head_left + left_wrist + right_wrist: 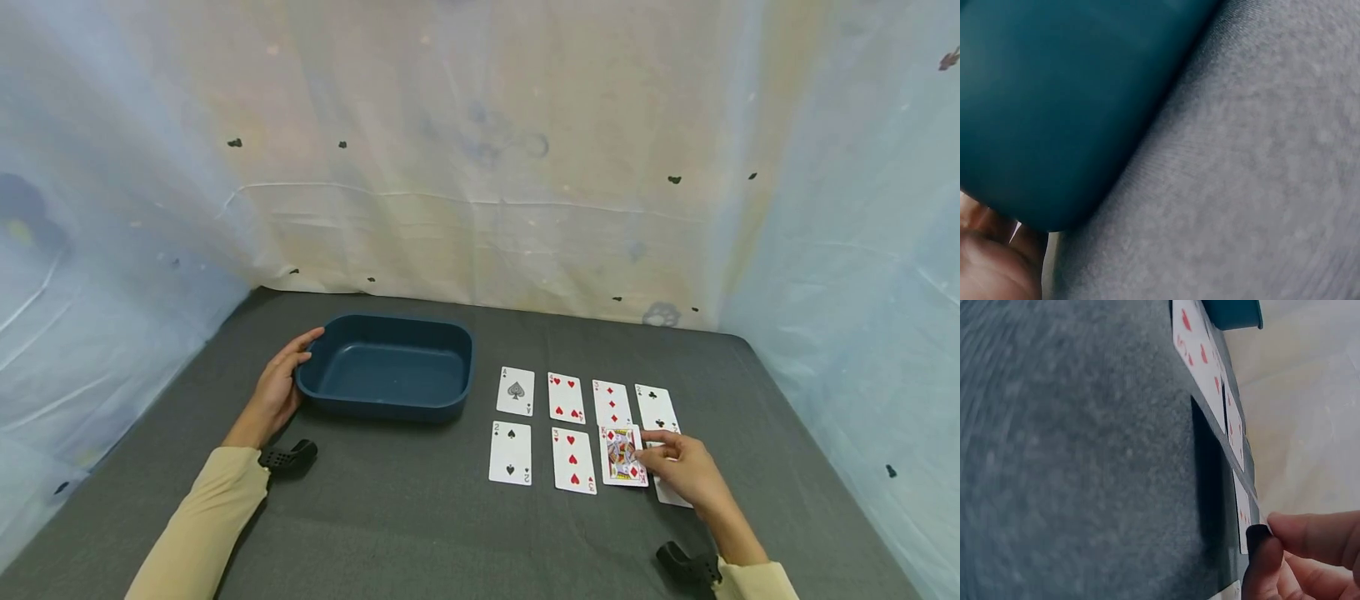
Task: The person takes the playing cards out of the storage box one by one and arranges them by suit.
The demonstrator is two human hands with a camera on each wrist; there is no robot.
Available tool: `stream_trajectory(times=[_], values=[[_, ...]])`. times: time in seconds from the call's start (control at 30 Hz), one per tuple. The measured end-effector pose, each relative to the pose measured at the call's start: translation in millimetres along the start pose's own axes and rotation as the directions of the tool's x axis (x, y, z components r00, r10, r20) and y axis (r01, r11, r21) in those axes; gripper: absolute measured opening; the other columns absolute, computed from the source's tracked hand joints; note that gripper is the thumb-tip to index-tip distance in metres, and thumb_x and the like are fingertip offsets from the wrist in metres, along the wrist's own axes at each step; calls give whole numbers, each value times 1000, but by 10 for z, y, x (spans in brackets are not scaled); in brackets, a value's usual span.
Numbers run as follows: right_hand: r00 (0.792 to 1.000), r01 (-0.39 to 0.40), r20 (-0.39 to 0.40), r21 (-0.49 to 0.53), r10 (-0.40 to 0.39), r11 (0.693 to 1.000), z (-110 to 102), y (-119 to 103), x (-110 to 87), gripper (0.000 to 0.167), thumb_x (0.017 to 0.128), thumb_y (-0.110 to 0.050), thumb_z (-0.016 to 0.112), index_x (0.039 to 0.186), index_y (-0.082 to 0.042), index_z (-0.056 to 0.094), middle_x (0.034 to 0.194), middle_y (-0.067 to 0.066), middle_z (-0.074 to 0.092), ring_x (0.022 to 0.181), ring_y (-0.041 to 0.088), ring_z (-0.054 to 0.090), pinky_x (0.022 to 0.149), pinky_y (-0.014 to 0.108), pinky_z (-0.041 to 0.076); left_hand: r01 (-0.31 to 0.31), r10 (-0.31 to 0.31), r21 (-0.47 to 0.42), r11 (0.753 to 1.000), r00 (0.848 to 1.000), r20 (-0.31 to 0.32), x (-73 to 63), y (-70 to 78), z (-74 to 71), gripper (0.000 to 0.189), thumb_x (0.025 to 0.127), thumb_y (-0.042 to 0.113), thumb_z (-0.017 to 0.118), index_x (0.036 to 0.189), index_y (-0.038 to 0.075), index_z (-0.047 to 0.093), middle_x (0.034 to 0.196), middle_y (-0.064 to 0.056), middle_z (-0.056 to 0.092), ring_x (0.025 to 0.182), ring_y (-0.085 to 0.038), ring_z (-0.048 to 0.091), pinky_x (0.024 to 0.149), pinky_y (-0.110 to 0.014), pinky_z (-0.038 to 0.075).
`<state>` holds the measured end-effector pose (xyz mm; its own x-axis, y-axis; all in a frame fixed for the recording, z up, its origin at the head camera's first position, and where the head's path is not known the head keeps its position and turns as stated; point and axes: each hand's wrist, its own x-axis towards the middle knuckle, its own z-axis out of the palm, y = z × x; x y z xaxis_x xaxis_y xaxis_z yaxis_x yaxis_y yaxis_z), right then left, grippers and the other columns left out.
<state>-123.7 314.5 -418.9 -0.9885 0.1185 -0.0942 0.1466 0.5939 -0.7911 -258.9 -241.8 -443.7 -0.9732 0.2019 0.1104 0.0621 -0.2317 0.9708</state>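
A king of diamonds (622,455) is pinched by its right edge between thumb and fingertips of my right hand (686,473). In the right wrist view the card appears nearly edge-on, with a dark shadow (1209,481) on the cloth beside it. At the left, my left hand (275,390) rests its extended fingers along the outside of a dark blue rectangular bin (386,410). In the left wrist view those fingers (1029,242) lie against the bin's outer wall (1054,125). Part of a card (671,493) lies hidden under my right hand.
Face-up cards lie in two rows: ace of spades (516,392), four of hearts (566,398), a diamond card (612,402) and a club card (657,407) behind; two of spades (510,452) and three of hearts (573,460) in front. Grey cloth (405,517) covers the table; patterned curtains (480,167) surround it.
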Motion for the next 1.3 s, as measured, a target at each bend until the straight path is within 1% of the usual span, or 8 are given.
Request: stream_trajectory(times=[0.23, 0.47, 0.6, 0.73, 0.87, 1.03, 1.2, 1.3], values=[[1000, 9, -15, -117, -11, 993, 0, -1, -17, 39, 86, -16, 73, 116, 7, 65, 80, 5, 68, 70, 15, 57, 56, 28, 37, 12, -12, -2, 1000, 1000, -15, 3, 12, 11, 47, 108, 14, 28, 155, 7, 23, 161, -5, 1, 139, -26, 17, 92, -22, 41], [1000, -13, -24, -195, 9, 981, -11, -18, -10, 37, 83, -19, 76, 109, 7, 69, 78, 3, 68, 69, 15, 57, 58, 31, 38, 21, -21, 3, 1000, 1000, -10, 5, 12, 1, 47, 108, 14, 27, 155, 8, 23, 161, -5, -2, 138, -26, 18, 90, -22, 42], [999, -24, -30, -228, 18, 973, -11, -20, -12, 36, 82, -19, 77, 107, 5, 70, 80, 4, 68, 71, 17, 55, 59, 32, 39, 25, -25, 18, 1000, 1000, -11, 7, 14, 0, 47, 108, 14, 27, 155, 9, 23, 162, -4, -4, 140, -25, 15, 91, -21, 41], [999, -16, -39, -256, 7, 967, -14, -13, -9, 34, 81, -18, 77, 105, 4, 71, 81, 5, 68, 72, 18, 54, 59, 33, 40, 23, -23, 18, 1000, 1000, -11, 11, 12, -4, 47, 108, 14, 26, 155, 8, 22, 162, -4, -4, 142, -27, 10, 92, -22, 40], [999, 3, -51, -265, -17, 964, -23, -6, -6, 33, 80, -17, 78, 104, 5, 71, 79, 4, 69, 71, 17, 53, 58, 31, 38, 21, -21, 22, 1000, 1000, -12, 11, 15, -8, 47, 108, 14, 26, 155, 8, 22, 162, -4, -4, 143, -28, 9, 93, -22, 40], [998, -5, -57, -264, -11, 964, -27, 4, -9, 36, 80, -19, 79, 104, 6, 70, 76, 2, 68, 68, 16, 50, 55, 30, 34, 24, -24, 23, 999, 1000, -7, 8, 20, -17, 47, 108, 14, 26, 155, 8, 23, 162, -4, -5, 143, -27, 7, 93, -21, 40], [998, -6, -63, -240, -10, 971, -29, 11, -20, 32, 80, -17, 78, 102, 6, 71, 72, 1, 68, 63, 14, 58, 53, 27, 33, 25, -25, 17, 1000, 1000, -15, 8, 28, -17, 47, 108, 14, 27, 155, 8, 23, 162, -4, -5, 142, -27, 12, 91, -22, 41], [998, -8, -56, -184, -2, 983, -40, 4, -26, 29, 83, -15, 75, 103, 5, 71, 71, 3, 69, 63, 15, 64, 52, 26, 37, 24, -23, 55, 998, 1000, -21, 12, 38, -20, 47, 108, 16, 28, 155, 9, 24, 162, -6, -2, 139, -27, 17, 88, -21, 43]])
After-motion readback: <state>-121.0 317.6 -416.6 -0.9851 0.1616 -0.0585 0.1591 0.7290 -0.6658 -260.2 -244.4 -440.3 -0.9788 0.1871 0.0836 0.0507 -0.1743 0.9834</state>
